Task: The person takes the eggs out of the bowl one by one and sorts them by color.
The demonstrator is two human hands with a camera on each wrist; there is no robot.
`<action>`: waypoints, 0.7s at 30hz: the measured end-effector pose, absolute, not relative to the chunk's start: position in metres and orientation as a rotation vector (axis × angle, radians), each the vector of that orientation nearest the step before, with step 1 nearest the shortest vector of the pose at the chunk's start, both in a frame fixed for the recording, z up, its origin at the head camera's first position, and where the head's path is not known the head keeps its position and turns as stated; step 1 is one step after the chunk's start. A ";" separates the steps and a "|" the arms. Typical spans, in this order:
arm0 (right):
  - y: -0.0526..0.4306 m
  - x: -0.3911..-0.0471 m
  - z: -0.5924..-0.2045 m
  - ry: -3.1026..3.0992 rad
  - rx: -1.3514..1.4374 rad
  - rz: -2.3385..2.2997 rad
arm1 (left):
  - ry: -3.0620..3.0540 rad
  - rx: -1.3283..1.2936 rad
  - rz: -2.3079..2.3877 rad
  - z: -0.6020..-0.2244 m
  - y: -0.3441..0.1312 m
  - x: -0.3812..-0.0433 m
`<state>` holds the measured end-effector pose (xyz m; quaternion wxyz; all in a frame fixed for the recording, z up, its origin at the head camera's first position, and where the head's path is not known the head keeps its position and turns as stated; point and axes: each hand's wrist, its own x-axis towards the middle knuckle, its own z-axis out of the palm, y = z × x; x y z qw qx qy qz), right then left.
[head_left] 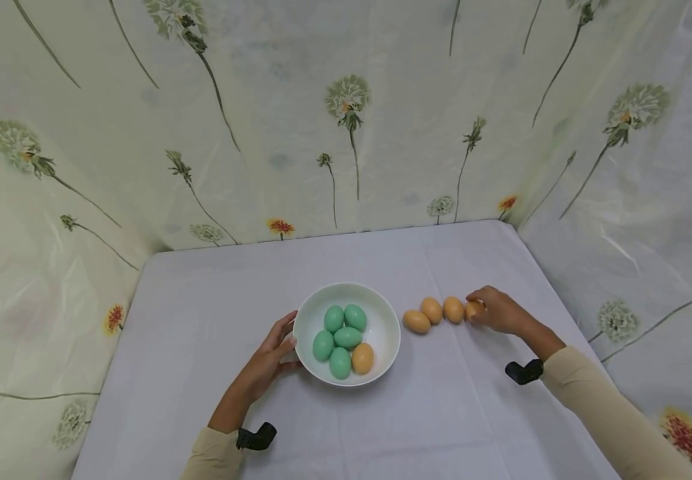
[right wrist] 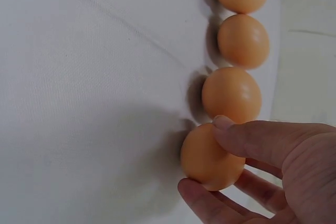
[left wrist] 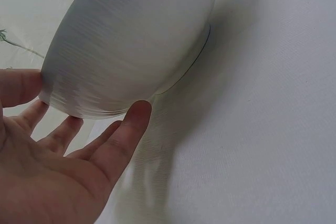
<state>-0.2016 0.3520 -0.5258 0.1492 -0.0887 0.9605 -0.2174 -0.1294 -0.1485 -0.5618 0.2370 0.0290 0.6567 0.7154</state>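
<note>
A white bowl (head_left: 391,333) stands on the table, with several green eggs (head_left: 334,319) and one orange egg (head_left: 363,359) inside. My left hand (head_left: 268,357) rests against the bowl's left side. In the left wrist view its fairly straight, spread fingers (left wrist: 118,145) touch the outer wall, below the rim. To the right of the bowl, several orange eggs (head_left: 431,310) lie in a row. My right hand (head_left: 497,312) holds the rightmost orange egg (right wrist: 207,156) between thumb and fingers, partly hiding it. The neighbouring egg (right wrist: 231,94) sits close beside it.
A white cloth covers the table (head_left: 214,287). Behind it and along both sides hangs a pale curtain (head_left: 280,133) printed with dandelions and orange flowers. Black straps with camera mounts (head_left: 524,372) sit on both wrists, below beige sleeves (head_left: 598,407).
</note>
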 end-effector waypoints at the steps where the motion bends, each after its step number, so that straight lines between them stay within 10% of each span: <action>1: 0.352 -0.202 -0.526 2.761 -0.253 -0.625 | 1.801 0.080 1.960 -0.562 -0.148 -0.129; 21: 0.349 -0.200 -0.522 2.731 -0.203 -0.665 | 1.805 0.093 1.965 -0.561 -0.148 -0.128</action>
